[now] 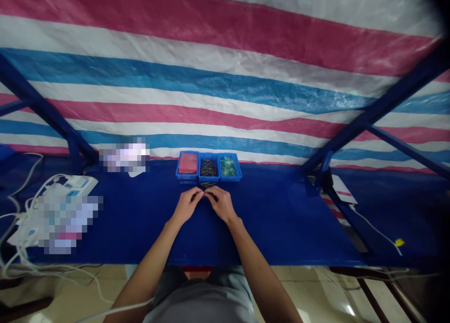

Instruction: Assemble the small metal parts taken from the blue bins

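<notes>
From my end, the left hand [189,205] and right hand [220,203] meet around frame center, over the blue counter [281,220]. Fingers are curled in on both, but honestly I can't tell how tight either grip is or if there's anything in it. Loose dark screw-like pieces [208,184] lie just above the fingertips, below three blue bins [209,178].

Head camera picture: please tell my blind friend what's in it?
A person's left hand and right hand are close together over a blue table. Beyond them, three blue bins hold red material, dark pieces and green pieces.
</notes>
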`<move>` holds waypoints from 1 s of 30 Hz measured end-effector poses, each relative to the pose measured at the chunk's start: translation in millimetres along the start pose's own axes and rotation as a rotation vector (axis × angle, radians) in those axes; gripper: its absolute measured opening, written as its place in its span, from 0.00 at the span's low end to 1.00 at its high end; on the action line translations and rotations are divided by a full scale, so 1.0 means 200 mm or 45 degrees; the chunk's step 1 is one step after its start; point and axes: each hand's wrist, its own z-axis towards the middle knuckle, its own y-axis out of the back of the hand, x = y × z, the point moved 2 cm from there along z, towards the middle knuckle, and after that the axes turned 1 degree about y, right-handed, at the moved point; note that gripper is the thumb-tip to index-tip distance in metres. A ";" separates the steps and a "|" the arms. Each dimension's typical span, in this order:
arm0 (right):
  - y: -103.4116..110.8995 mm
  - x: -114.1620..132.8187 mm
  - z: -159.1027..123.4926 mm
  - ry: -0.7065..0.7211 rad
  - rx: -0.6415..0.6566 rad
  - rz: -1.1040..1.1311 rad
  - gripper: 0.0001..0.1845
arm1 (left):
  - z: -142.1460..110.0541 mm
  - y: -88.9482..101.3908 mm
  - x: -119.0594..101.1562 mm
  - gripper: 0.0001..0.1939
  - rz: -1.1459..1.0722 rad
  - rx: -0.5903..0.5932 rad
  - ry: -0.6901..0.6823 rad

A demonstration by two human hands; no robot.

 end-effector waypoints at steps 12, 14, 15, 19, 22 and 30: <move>0.02 0.02 0.00 -0.013 0.039 -0.042 0.12 | 0.00 0.00 -0.01 0.16 0.043 0.008 -0.024; 0.01 0.02 0.00 -0.007 0.051 -0.069 0.12 | 0.00 0.00 -0.01 0.15 0.050 0.000 -0.031; 0.01 0.02 0.00 -0.004 0.057 -0.082 0.12 | 0.00 0.00 -0.01 0.15 0.047 -0.001 -0.036; 0.01 0.03 0.00 0.003 0.077 -0.124 0.12 | -0.01 0.00 -0.01 0.14 0.028 -0.011 -0.056; 0.02 0.03 0.00 0.011 0.086 -0.135 0.13 | -0.01 0.00 -0.01 0.14 0.005 -0.004 -0.052; -0.01 -0.01 -0.01 -0.030 0.139 -0.256 0.18 | -0.01 -0.01 -0.02 0.16 0.011 0.016 -0.048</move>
